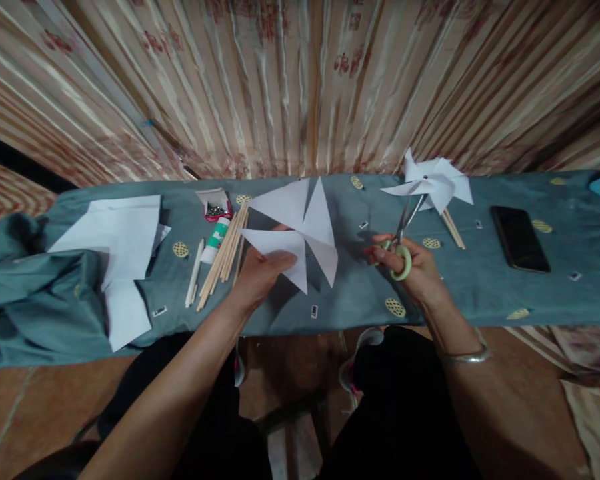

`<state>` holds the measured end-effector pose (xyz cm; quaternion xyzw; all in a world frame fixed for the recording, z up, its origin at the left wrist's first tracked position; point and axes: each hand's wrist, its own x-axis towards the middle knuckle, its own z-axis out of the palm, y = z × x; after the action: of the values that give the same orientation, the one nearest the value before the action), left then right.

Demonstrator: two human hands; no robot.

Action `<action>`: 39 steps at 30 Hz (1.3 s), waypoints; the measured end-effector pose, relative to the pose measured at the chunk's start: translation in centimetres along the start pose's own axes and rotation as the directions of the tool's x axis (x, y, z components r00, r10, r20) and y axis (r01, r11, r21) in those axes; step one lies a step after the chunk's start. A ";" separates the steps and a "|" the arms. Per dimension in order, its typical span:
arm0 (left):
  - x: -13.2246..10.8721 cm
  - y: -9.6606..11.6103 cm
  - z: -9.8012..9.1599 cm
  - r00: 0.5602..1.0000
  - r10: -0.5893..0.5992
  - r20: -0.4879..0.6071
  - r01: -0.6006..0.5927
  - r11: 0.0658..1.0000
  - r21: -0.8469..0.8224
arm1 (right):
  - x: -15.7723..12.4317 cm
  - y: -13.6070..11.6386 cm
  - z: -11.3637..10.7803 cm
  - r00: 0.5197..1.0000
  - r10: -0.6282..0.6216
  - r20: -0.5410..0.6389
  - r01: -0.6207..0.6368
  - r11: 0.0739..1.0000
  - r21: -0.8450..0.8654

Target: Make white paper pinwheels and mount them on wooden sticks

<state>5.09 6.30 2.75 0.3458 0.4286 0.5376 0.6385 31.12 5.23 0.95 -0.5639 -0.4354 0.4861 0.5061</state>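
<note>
Pinching the cut white paper (317, 230) with its thumb on top, the left hand (263, 270) holds it above the middle of the bench (350, 300) in the head view, its grip closed on one of the triangular flaps that spread out from the centre. The right hand (413, 263), a metal bangle (467, 356) at its wrist, has its grip closed around the pale green handles of the scissors (400, 240), whose blades point away towards a white pinwheel (437, 187); whether they touch it, I cannot tell. A dark phone (520, 239) lies farther right. Left of the held paper are a bundle of wooden sticks (225, 257), a green-and-white tube (215, 241), an open red box (216, 205) of small metal pieces and, beyond these, loose white sheets (125, 247).
</note>
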 end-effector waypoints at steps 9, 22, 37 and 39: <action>-1.0 -0.4 1.0 0.975 -0.189 0.118 0.181 0.981 0.071 | 0.5 0.2 2.0 0.988 0.053 0.146 -0.056 0.998 0.016; -1.1 0.2 1.2 0.950 -0.171 0.261 0.211 0.968 -0.133 | 0.0 0.7 3.9 0.996 0.089 -0.027 -0.086 0.992 0.093; -0.7 -3.4 1.8 0.998 0.018 -0.068 -0.009 0.991 0.134 | -1.0 0.8 6.1 0.999 0.007 0.039 -0.010 0.997 0.079; -0.5 -3.3 1.4 0.990 0.073 -0.124 -0.042 0.971 0.234 | -1.4 0.4 6.2 0.998 -0.011 0.062 0.009 0.999 0.032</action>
<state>7.64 5.22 0.36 0.3936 0.5191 0.5240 0.5486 24.80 4.74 0.57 -0.5386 -0.4458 0.5076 0.5035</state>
